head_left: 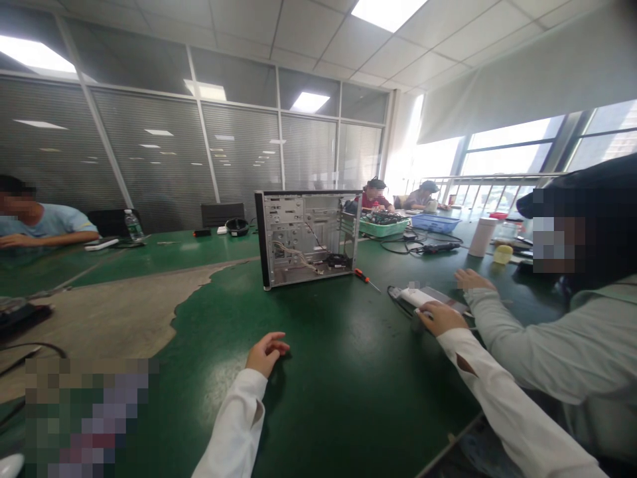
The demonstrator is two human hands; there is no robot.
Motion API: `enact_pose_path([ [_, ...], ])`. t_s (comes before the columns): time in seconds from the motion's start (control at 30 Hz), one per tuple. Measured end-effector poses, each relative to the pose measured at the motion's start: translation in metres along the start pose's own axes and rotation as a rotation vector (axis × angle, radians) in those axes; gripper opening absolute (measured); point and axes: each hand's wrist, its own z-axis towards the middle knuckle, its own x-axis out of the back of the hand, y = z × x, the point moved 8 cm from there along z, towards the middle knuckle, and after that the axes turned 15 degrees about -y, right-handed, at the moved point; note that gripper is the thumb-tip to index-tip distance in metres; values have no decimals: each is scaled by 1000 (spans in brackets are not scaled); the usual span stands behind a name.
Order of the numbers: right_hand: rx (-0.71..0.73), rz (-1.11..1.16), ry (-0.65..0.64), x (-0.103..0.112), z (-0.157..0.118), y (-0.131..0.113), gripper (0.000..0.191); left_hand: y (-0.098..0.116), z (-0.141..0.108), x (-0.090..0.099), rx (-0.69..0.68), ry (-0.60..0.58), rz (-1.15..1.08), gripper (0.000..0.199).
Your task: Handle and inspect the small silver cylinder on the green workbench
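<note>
A computer case [313, 229] stands upright on the green table with its side open, showing loose cables and a black fan inside. My left hand [267, 354] hovers over or rests on the table in front of the case, fingers loosely bent and apart, holding nothing. My right hand [442, 318] is at the near edge of a white device [417, 295] with a cable, its fingers curled around something small and dark that I cannot make out. Between the case and that device lies a screwdriver [365, 277] with an orange and black handle.
At my right sits a co-worker, whose hand [475, 280] is just beyond mine. A green basket [385, 228] of parts, a blue basket [435, 222], a white cylinder [482, 237] and black cables stand further back. Bare brown tabletop [124, 318] shows at left.
</note>
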Motion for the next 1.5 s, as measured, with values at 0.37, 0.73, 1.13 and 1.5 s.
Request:
enact_pose_path([
  [0.37, -53, -50, -121, -33, -35, 37, 42, 8, -4, -1, -1, -14, 2, 36],
  [0.73, 471, 279, -194, -3, -54, -168, 46, 3, -3, 0, -22, -11, -36, 37],
  [1.13, 882, 864, -130, -32, -47, -355, 81, 2, -10, 21, -32, 220, 57, 53],
  [1.5, 987, 997, -90, -16, -55, -344, 62, 9, -9, 15, 21, 191, 305, 41],
])
